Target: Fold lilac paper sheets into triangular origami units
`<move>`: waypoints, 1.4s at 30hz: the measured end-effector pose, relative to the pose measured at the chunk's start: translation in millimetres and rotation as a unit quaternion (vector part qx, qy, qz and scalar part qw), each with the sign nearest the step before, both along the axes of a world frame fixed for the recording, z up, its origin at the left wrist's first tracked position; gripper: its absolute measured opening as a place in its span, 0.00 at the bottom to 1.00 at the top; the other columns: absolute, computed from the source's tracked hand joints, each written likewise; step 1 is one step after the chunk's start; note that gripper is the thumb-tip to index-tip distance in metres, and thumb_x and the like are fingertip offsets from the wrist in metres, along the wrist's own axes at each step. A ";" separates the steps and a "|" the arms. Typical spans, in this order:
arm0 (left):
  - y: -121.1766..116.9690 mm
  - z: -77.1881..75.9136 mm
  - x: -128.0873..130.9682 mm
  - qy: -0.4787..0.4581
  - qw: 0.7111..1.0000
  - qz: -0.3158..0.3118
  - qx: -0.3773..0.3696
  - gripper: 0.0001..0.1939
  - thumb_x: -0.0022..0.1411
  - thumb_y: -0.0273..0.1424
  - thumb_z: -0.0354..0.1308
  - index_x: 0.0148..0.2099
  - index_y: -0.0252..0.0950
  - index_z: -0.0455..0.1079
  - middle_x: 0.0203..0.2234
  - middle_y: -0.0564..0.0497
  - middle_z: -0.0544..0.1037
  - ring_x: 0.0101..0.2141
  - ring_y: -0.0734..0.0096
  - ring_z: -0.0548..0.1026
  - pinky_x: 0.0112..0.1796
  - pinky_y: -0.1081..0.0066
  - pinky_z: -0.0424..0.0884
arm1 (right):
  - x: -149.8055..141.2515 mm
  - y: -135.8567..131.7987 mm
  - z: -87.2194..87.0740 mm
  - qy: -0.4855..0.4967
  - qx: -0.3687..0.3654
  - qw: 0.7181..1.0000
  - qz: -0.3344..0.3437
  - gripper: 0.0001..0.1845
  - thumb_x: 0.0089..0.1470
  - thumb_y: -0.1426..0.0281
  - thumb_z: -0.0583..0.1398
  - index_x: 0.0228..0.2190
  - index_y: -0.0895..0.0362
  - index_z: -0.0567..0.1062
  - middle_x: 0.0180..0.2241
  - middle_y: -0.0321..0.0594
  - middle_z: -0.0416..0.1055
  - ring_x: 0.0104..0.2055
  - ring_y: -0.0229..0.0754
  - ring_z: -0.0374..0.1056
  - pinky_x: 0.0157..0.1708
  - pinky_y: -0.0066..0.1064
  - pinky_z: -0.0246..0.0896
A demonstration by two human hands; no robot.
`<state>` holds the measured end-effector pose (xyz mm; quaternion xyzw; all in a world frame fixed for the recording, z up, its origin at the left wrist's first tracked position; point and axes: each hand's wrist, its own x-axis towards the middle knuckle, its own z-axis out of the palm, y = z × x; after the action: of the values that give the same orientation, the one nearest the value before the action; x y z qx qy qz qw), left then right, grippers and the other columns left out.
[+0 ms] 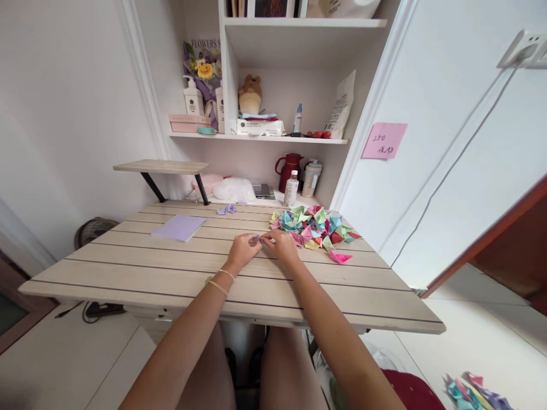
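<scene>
Both hands meet over the middle of the wooden desk. A small folded purple paper (255,240) is pinched between them, mostly covered by fingers. My left hand (243,250) is closed on its left side. The fingertips of my right hand (281,244) close on its right edge. Just right of my hands lies a heap of folded paper boats (314,225) in pink, green, blue, red and yellow. A bright pink paper boat (341,257) sits apart in front of the heap. Farther back are small folded purple pieces (226,209).
A stack of purple paper sheets (179,227) lies on the desk's left. A clear bottle (291,189), a red jug (289,172) and a tumbler (311,177) stand behind the heap. A small raised shelf (162,166) is at back left. More folded papers (474,393) lie low at right.
</scene>
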<state>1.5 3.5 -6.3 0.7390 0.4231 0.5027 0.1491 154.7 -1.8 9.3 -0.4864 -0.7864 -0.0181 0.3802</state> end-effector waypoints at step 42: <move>2.5 7.9 0.7 -0.271 0.942 -0.104 -0.167 0.20 0.43 0.32 0.64 0.41 0.30 0.71 0.38 0.41 0.77 0.38 0.61 0.75 0.41 0.64 0.70 | -3.1 7.8 -8.5 0.197 -0.072 0.978 0.011 0.10 0.47 0.67 0.55 0.27 0.59 0.75 0.26 0.40 0.74 0.29 0.40 0.67 0.31 0.29 0.60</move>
<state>2.2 6.0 1.6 0.5792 0.3653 0.5876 0.4310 151.6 6.0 0.7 -0.4974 -0.7007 0.1390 0.4922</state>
